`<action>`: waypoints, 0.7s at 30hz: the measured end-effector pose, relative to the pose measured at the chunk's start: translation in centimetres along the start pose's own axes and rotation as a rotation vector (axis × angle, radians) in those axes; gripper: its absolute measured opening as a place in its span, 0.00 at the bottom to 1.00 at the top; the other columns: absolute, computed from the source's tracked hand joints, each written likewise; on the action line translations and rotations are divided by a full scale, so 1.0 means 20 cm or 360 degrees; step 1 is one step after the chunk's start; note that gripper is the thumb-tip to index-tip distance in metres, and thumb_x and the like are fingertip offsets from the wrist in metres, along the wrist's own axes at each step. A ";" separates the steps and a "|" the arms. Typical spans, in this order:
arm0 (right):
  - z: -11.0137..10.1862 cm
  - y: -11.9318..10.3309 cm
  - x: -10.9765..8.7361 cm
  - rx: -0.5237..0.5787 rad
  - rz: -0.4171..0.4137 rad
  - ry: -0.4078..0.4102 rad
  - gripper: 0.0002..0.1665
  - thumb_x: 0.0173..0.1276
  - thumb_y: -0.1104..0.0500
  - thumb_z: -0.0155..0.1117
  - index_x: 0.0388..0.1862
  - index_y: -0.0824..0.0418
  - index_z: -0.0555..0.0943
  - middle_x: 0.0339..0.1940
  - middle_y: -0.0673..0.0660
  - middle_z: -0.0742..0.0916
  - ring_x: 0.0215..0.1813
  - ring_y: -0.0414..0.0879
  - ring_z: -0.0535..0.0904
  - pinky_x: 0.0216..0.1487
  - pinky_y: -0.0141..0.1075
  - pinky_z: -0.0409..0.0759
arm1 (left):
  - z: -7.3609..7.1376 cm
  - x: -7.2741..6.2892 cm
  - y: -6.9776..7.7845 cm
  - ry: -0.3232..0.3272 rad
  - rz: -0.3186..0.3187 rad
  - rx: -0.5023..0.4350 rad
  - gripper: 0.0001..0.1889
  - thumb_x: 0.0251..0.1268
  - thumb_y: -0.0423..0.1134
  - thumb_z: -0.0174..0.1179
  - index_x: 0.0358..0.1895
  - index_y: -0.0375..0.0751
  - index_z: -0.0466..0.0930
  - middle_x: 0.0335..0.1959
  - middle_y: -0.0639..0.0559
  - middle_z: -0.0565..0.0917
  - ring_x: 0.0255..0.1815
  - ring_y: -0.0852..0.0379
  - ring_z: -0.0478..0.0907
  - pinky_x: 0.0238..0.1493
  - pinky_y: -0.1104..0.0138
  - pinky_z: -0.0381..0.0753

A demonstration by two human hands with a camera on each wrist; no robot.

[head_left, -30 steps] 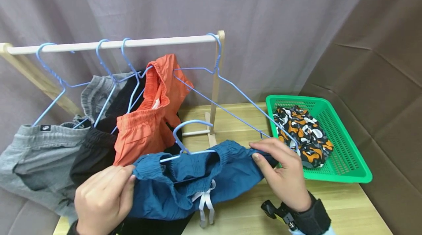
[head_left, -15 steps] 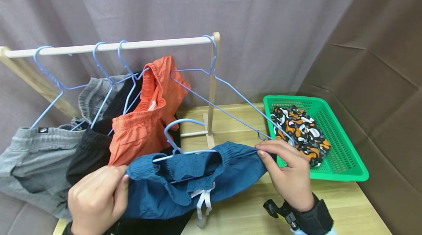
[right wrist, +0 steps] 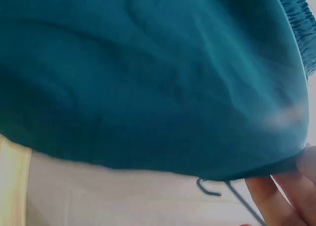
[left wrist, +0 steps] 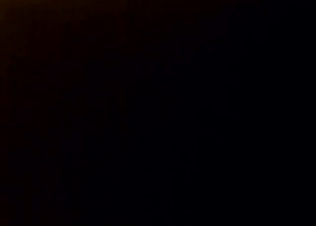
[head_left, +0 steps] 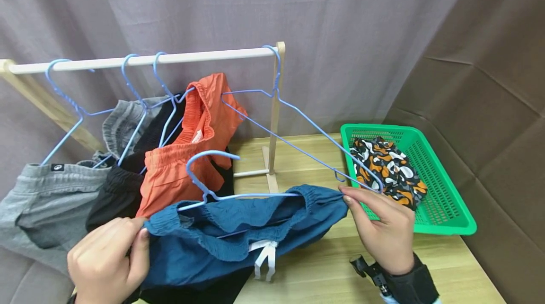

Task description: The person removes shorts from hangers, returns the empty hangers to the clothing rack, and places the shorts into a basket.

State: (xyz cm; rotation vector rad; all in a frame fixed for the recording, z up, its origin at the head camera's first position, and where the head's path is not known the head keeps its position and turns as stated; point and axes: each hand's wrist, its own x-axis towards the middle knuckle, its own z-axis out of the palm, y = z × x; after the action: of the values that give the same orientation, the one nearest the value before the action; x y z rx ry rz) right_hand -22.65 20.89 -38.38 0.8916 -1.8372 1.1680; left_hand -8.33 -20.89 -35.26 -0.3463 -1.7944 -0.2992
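Blue shorts (head_left: 191, 256) with an elastic waist and a white drawstring (head_left: 266, 253) are stretched between both hands in the head view. A light blue hanger (head_left: 251, 195) sits inside the waistband, its hook standing up out of the opening. My left hand (head_left: 108, 259) grips the left end of the waistband. At the other end, my right hand (head_left: 383, 226) pinches the fabric between thumb and fingers. The right wrist view is mostly filled by the shorts (right wrist: 163, 92), with the fingertips (right wrist: 274, 196) at their edge. Almost nothing shows in the dark left wrist view.
A rack with a white rod (head_left: 221, 55) carries grey shorts (head_left: 64, 200), a black garment (head_left: 117, 195) and orange shorts (head_left: 179, 171) on hangers. A bare blue hanger (head_left: 306, 115) hangs at its right end. Patterned fabric lies in a green basket (head_left: 460, 209) on the wooden table (head_left: 323, 280).
My hands have moved apart, the left one leftward and the right one rightward, drawing the waistband wider. The hanger's hook has shifted left.
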 end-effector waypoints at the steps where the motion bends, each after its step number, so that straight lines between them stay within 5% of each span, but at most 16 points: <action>1: 0.00 0.00 -0.01 -0.0003 0.0001 0.0001 0.07 0.70 0.67 0.78 0.45 0.67 0.94 0.44 0.62 0.95 0.53 0.38 0.92 0.59 0.28 0.83 | -0.01 0.00 0.00 -0.0014 -0.0012 0.0009 0.28 0.85 0.49 0.52 0.24 0.34 0.80 0.18 0.46 0.77 0.13 0.45 0.69 0.18 0.55 0.66; 13: -0.05 0.04 -0.04 -0.0213 0.0055 0.0005 0.11 0.77 0.57 0.74 0.44 0.66 0.94 0.38 0.62 0.94 0.52 0.26 0.86 0.53 0.19 0.79 | -0.04 0.01 -0.01 0.0071 -0.0053 0.0005 0.28 0.84 0.50 0.53 0.23 0.34 0.79 0.17 0.45 0.77 0.13 0.44 0.67 0.19 0.58 0.63; 21: -0.05 0.03 -0.05 -0.0297 0.0031 -0.0058 0.11 0.76 0.57 0.71 0.46 0.63 0.94 0.41 0.58 0.95 0.44 0.39 0.92 0.53 0.20 0.79 | -0.01 0.03 0.00 0.0234 0.0016 -0.0026 0.27 0.83 0.49 0.56 0.22 0.34 0.78 0.15 0.45 0.72 0.13 0.46 0.63 0.17 0.58 0.57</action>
State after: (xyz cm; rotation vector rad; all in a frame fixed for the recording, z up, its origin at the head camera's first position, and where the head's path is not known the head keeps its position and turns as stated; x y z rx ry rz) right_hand -22.52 22.20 -39.19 0.7947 -1.9522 0.9790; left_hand -8.21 -20.92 -34.55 -0.3359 -1.6464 -0.3243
